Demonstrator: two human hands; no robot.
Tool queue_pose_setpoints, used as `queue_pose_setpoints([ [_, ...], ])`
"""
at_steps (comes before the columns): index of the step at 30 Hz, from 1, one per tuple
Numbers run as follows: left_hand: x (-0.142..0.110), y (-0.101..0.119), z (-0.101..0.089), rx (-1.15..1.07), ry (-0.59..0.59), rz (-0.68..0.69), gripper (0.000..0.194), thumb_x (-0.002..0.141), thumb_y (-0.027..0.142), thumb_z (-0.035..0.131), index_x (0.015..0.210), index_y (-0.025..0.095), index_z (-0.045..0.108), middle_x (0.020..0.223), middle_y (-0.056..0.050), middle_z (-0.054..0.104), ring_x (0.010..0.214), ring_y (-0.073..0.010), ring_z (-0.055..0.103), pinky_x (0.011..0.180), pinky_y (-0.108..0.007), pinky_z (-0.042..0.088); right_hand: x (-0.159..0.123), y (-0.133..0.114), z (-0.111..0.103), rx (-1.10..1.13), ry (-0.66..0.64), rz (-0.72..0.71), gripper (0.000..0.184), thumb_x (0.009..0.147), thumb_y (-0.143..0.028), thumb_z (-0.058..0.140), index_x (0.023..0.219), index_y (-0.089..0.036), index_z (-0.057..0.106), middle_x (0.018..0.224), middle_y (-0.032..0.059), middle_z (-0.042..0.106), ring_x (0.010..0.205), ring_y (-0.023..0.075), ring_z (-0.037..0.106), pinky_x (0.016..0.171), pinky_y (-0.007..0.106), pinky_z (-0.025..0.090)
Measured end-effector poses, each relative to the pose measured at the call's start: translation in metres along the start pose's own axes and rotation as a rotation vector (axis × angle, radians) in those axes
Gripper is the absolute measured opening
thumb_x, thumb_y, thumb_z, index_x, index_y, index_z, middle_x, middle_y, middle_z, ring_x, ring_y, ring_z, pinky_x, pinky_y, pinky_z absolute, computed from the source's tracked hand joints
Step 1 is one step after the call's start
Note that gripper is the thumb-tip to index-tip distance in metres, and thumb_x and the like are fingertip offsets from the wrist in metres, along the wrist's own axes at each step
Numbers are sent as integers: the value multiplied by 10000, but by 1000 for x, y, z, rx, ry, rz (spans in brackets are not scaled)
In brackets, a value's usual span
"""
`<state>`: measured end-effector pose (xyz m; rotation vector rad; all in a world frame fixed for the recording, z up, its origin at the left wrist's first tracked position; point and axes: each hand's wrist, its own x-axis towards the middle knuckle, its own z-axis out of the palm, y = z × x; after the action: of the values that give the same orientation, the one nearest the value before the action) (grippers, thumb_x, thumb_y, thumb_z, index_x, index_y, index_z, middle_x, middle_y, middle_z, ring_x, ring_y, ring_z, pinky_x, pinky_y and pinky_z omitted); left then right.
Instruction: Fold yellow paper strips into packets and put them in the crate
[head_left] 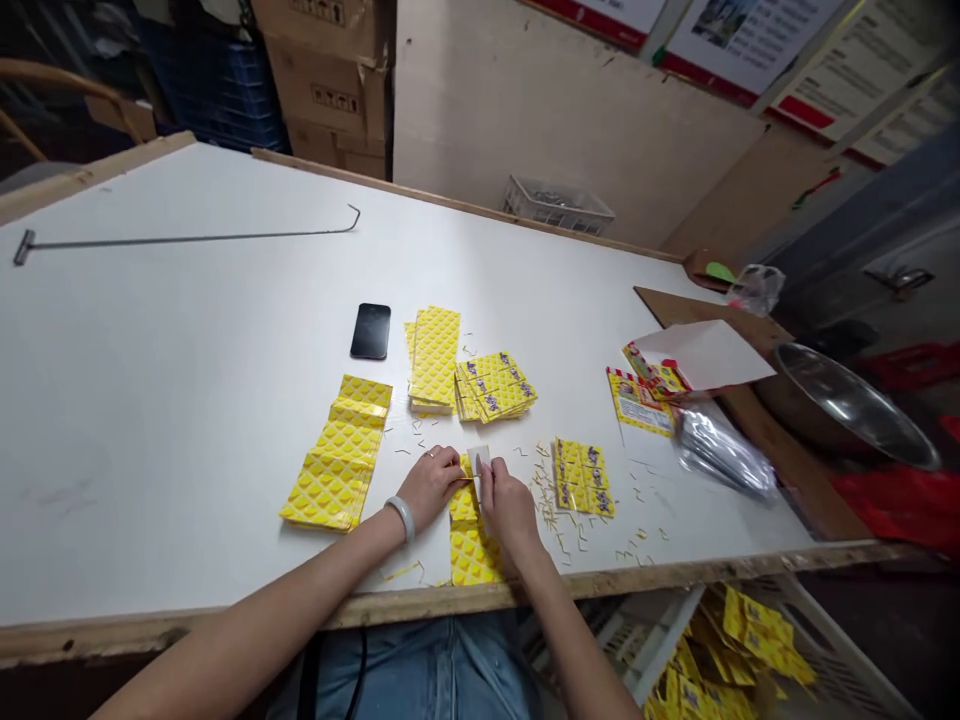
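At the table's front edge lies a yellow patterned printed sheet [475, 555], with both hands over its far end. My left hand [431, 487], a pale bangle at its wrist, is closed with its fingertips pinching the yellow sheet's upper part. My right hand [511, 507] is closed on a folded piece of card whose white side [479, 459] shows between the hands. Whether that card joins the yellow sheet, I cannot tell. Left of my hands rests a creased yellow stack [337, 455]. Beyond them are a flat yellow stack [435, 355] and a pile of smaller yellow cards [495, 386].
Thin yellow scraps [549, 495] surround a small yellow card set [584, 476] on the right. A phone [370, 331] and a long metal rod [187, 240] lie farther back. Clear plastic bags [724, 455] and a metal bowl [855, 405] stand right; a crate [682, 640] sits below.
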<state>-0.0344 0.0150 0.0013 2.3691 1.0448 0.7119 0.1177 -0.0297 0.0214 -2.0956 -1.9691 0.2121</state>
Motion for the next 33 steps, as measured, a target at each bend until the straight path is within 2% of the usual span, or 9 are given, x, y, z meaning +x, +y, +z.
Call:
queue_pose_setpoints([
  [6,0,2,-1,11,-10,-54,162,850,161,537,746,184,659,903,-66,585,866,-213,511,768,-355,457,4,-4,-1,-254,-99,-34,290,970,-337,270,855,-176,482,576,64,584,436,163,478,466,258,140],
  [12,1,2,-1,-15,-30,-92,152,858,195,538,776,176,665,907,-71,586,854,-214,508,756,-354,456,8,-7,-4,-331,-150,-40,271,973,-328,282,872,-179,485,536,37,546,429,159,473,484,256,205],
  [17,2,2,-1,-33,-50,-111,160,862,190,529,781,165,664,927,-71,578,879,-213,500,785,-357,452,9,-15,-9,-379,-270,-29,182,969,-268,317,930,-166,463,575,28,556,485,151,527,507,243,253],
  [22,1,0,-1,-43,-78,-105,167,876,209,513,821,162,663,936,-60,575,893,-205,494,783,-336,452,15,-19,-14,-492,-354,-50,187,979,-262,284,957,-167,444,657,40,607,544,161,569,494,243,203],
  [26,0,-1,-3,-28,-101,-103,189,886,227,505,808,164,666,928,-60,571,903,-193,493,796,-322,443,16,-19,-14,-531,-363,-59,217,986,-283,272,975,-161,451,641,36,606,517,148,547,490,249,163],
  [29,0,-1,-3,-14,-107,-115,203,886,221,504,781,158,666,922,-64,571,891,-188,502,794,-321,439,14,-22,-14,-556,-322,-25,258,989,-326,261,960,-168,464,626,36,605,506,148,544,485,250,145],
  [33,2,-1,-4,-28,-108,-131,195,875,191,509,746,152,651,898,-63,571,877,-191,510,794,-325,440,12,-28,-16,-596,-300,10,282,989,-343,251,940,-175,472,615,42,614,515,168,578,476,241,163],
])
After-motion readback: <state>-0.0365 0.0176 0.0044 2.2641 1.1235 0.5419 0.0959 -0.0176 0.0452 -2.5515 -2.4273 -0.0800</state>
